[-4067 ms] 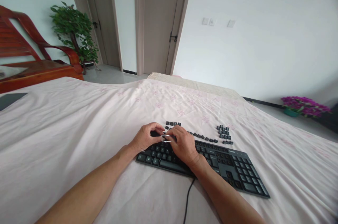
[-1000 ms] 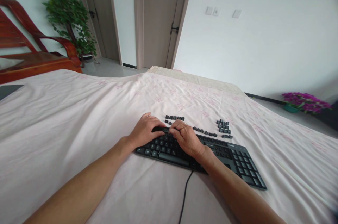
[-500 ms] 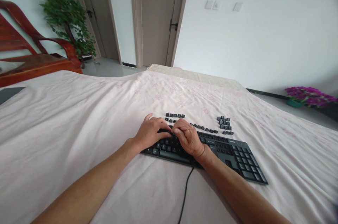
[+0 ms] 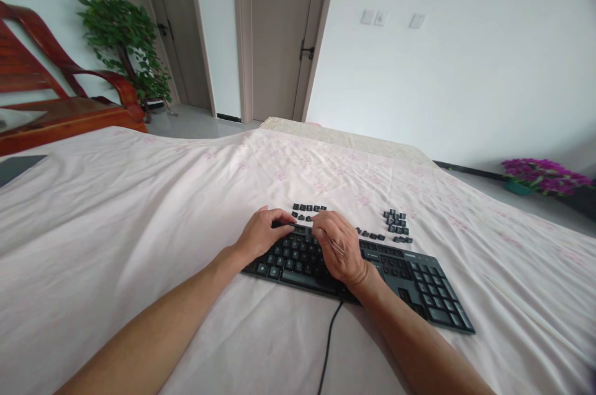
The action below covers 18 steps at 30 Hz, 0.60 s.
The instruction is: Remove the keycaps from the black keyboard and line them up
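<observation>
A black keyboard (image 4: pixel 410 280) lies on a pale pink sheet (image 4: pixel 139 208), with its cable (image 4: pixel 328 345) running toward me. My left hand (image 4: pixel 261 235) rests on the keyboard's far left corner, fingers curled over its back edge. My right hand (image 4: pixel 339 247) is closed beside it over the upper key rows, pinching a thin wire keycap puller (image 4: pixel 337 246); what its tip grips is hidden. Loose black keycaps lie beyond the keyboard: a small group (image 4: pixel 308 209) by my fingers, a short row (image 4: pixel 372 235), and a cluster (image 4: pixel 395 224) to the right.
A red wooden chair (image 4: pixel 60 103) and a green plant (image 4: pixel 123 35) stand at the far left. Two doors (image 4: pixel 274 35) are straight ahead. Purple flowers (image 4: pixel 542 174) sit on the floor at right. A dark flat object (image 4: pixel 16 166) lies at the sheet's left edge.
Both hands stayed at the keyboard's upper left. The right hand shifted slightly right and toward me, and the wire loop seen between the fingers earlier now lies against that hand.
</observation>
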### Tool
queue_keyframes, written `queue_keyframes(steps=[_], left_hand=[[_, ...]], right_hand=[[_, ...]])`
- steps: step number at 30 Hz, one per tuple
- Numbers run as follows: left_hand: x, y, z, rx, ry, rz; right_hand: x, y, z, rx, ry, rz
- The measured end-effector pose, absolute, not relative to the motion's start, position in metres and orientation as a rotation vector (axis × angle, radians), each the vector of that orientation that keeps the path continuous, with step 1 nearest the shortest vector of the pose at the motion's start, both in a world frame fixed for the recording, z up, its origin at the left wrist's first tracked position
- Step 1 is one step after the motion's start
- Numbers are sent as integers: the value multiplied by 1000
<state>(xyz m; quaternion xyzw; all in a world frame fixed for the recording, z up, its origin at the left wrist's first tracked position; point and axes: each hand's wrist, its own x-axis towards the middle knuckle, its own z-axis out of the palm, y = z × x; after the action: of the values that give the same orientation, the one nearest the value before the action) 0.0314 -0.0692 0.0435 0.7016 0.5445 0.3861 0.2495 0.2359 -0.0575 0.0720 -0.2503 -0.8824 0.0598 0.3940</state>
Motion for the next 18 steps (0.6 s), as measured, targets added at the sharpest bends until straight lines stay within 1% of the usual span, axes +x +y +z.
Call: queue_keyframes(steps=[4, 7, 18], left_hand=[[31, -70, 42, 1883, 1491, 1145], [32, -72, 46, 1937, 1461, 1169], [34, -75, 47, 1956, 1362, 1116]], right_hand=[[228, -55, 70, -907, -2355, 96], [222, -53, 69, -1042, -2366, 123], [220, -59, 71, -1101, -2398, 171]])
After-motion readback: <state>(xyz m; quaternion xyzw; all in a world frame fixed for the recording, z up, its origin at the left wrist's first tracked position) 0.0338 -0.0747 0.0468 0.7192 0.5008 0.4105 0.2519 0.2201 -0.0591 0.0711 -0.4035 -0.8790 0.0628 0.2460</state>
